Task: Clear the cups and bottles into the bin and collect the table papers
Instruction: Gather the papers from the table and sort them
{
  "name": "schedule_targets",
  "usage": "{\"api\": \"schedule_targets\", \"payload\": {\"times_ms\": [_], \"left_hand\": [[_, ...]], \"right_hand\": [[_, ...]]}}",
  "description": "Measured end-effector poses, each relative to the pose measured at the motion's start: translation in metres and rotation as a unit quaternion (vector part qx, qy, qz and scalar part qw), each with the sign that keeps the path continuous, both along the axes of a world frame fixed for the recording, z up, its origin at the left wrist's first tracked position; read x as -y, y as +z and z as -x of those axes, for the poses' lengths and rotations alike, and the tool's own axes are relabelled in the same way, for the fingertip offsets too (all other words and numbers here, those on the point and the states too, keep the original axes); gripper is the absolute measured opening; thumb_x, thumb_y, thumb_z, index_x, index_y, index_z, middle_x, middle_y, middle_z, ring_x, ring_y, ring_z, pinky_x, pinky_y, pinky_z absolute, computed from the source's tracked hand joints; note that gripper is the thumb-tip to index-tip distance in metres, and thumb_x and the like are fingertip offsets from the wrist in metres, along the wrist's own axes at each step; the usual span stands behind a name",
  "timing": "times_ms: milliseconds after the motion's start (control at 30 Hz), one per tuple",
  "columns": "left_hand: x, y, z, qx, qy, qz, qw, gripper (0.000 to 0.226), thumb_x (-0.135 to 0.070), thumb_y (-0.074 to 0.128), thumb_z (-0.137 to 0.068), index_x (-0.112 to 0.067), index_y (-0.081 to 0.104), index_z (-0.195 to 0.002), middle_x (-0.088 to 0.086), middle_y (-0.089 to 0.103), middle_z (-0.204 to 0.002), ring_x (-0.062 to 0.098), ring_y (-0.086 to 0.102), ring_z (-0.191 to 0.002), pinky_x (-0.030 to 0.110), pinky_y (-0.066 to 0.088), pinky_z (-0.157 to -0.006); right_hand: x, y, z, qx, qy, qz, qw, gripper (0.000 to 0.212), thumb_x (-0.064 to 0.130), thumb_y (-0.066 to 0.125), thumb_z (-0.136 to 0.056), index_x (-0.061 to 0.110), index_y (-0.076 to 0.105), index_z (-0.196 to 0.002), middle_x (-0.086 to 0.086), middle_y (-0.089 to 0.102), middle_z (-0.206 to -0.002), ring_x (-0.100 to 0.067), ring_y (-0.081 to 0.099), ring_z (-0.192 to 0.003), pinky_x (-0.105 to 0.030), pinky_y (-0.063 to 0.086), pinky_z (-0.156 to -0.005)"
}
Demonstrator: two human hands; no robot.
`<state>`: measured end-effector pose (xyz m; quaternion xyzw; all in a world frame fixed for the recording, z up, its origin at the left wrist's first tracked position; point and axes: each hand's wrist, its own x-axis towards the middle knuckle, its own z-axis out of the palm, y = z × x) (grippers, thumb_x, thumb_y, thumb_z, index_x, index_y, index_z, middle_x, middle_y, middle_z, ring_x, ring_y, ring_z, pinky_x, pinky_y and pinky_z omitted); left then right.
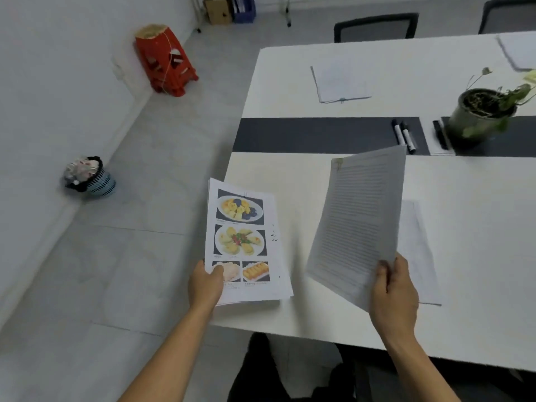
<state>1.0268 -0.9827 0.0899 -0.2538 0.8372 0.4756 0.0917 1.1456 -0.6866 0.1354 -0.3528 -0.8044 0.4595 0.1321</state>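
The left grip [204, 285] is pinching the near corner of a stack of food-photo pages [246, 245], thumb on top, at the left edge of the bench [478, 314]; whether the stack is resting on the surface or hanging just above it cannot be told. The right grip [396, 288] is pinching the lower corner of a printed text sheet [359, 221], which is standing lifted and tilted off the bench, just beside the stack. No cups or bottles are showing anywhere on the bench, and the small bin [90, 178] on the floor by the wall is sitting heaped with rubbish, so that half of the job is probably finished. The paper collecting looks to be midway: a pale sheet [420, 256] is lying flat under and to the right of the raised one, a clipped bundle of papers [339, 82] is waiting on the far half of the bench, and more papers [519, 50] are lying at the far right corner. Markers [404, 136] and a potted plant [481, 111] are sitting on the dark centre strip, well apart from both grips.
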Motion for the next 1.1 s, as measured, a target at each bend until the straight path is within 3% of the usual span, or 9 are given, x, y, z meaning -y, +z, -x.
{"api": "schedule_targets", "payload": {"times_ms": [167, 367, 500, 567, 733, 867, 967, 1033, 1100], "left_hand": [[0.016, -0.062, 0.079, 0.096, -0.098, 0.023, 0.990, 0.025, -0.008, 0.052, -0.088, -0.020, 0.060, -0.108, 0.003, 0.067, -0.104, 0.028, 0.062, -0.091, 0.031, 0.047, -0.076], [0.039, -0.098, 0.133, 0.203, -0.165, -0.034, 0.965, 0.027, -0.030, 0.047, -0.101, -0.011, 0.061, -0.114, 0.009, 0.066, -0.109, 0.030, 0.060, -0.099, 0.040, 0.052, -0.088], [0.058, -0.102, 0.141, 0.205, -0.137, -0.073, 0.966, 0.030, -0.025, 0.047, -0.100, -0.007, 0.070, -0.100, 0.010, 0.074, -0.096, 0.023, 0.067, -0.085, 0.027, 0.052, -0.066], [0.062, -0.102, 0.145, 0.215, -0.109, -0.086, 0.967, 0.029, -0.026, 0.048, -0.095, -0.004, 0.065, -0.104, 0.008, 0.068, -0.090, 0.025, 0.063, -0.083, 0.031, 0.049, -0.070], [0.056, -0.094, 0.151, 0.212, -0.126, -0.095, 0.964, 0.017, -0.029, 0.046, -0.088, -0.017, 0.053, -0.078, 0.007, 0.054, -0.079, 0.019, 0.048, -0.073, 0.031, 0.038, -0.066], [0.054, -0.102, 0.153, 0.195, -0.151, -0.069, 0.967, 0.023, -0.023, 0.040, -0.098, -0.008, 0.058, -0.095, 0.000, 0.055, -0.078, 0.016, 0.047, -0.070, 0.028, 0.036, -0.061], [0.051, -0.109, 0.153, 0.187, -0.139, -0.079, 0.969, 0.030, -0.029, 0.042, -0.097, -0.012, 0.060, -0.113, 0.003, 0.067, -0.094, 0.018, 0.057, -0.077, 0.031, 0.046, -0.067], [0.046, -0.104, 0.151, 0.178, -0.134, -0.084, 0.971, 0.025, -0.026, 0.042, -0.100, -0.019, 0.059, -0.118, 0.005, 0.067, -0.102, 0.019, 0.058, -0.082, 0.031, 0.046, -0.069], [0.043, -0.102, 0.150, 0.169, -0.129, -0.088, 0.973, 0.019, -0.020, 0.041, -0.103, -0.023, 0.060, -0.102, 0.000, 0.061, -0.090, 0.018, 0.053, -0.079, 0.028, 0.042, -0.065]], "right_hand": [[0.031, 0.007, 0.060, -0.039, -0.041, -0.006, 0.998, 0.023, 0.029, 0.037, -0.106, 0.017, 0.048, -0.122, 0.010, 0.056, -0.098, -0.001, 0.055, -0.085, -0.025, 0.039, -0.064], [0.080, -0.011, 0.137, -0.055, -0.036, 0.182, 0.981, 0.013, 0.023, 0.047, -0.104, 0.025, 0.053, -0.116, 0.017, 0.064, -0.102, 0.008, 0.061, -0.085, -0.010, 0.048, -0.067], [0.112, -0.071, 0.169, 0.064, -0.006, 0.202, 0.977, 0.010, 0.017, 0.047, -0.102, 0.019, 0.053, -0.110, 0.011, 0.064, -0.100, -0.012, 0.062, -0.093, -0.021, 0.046, -0.071], [0.123, -0.102, 0.176, 0.151, 0.036, 0.190, 0.969, 0.010, 0.018, 0.045, -0.101, 0.014, 0.051, -0.108, 0.005, 0.061, -0.096, -0.025, 0.058, -0.093, -0.033, 0.045, -0.073], [0.133, -0.121, 0.181, 0.183, 0.071, 0.192, 0.962, 0.016, 0.018, 0.043, -0.100, 0.015, 0.051, -0.113, -0.001, 0.061, -0.099, -0.022, 0.059, -0.089, -0.040, 0.049, -0.081], [0.125, -0.116, 0.184, 0.163, 0.073, 0.179, 0.967, 0.012, 0.025, 0.044, -0.097, 0.017, 0.050, -0.103, -0.004, 0.062, -0.098, -0.026, 0.060, -0.088, -0.043, 0.050, -0.078], [0.122, -0.126, 0.184, 0.252, 0.129, 0.127, 0.951, 0.012, 0.026, 0.043, -0.098, 0.014, 0.047, -0.098, -0.005, 0.057, -0.099, -0.029, 0.055, -0.088, -0.042, 0.046, -0.080], [0.124, -0.134, 0.183, 0.302, 0.161, 0.055, 0.938, 0.030, 0.034, 0.045, -0.099, 0.012, 0.050, -0.118, -0.008, 0.052, -0.117, -0.031, 0.054, -0.103, -0.041, 0.046, -0.090], [0.127, -0.135, 0.184, 0.291, 0.119, 0.056, 0.948, 0.054, 0.046, 0.048, -0.099, 0.012, 0.044, -0.140, -0.011, 0.044, -0.134, -0.032, 0.051, -0.119, -0.041, 0.043, -0.100]]}}
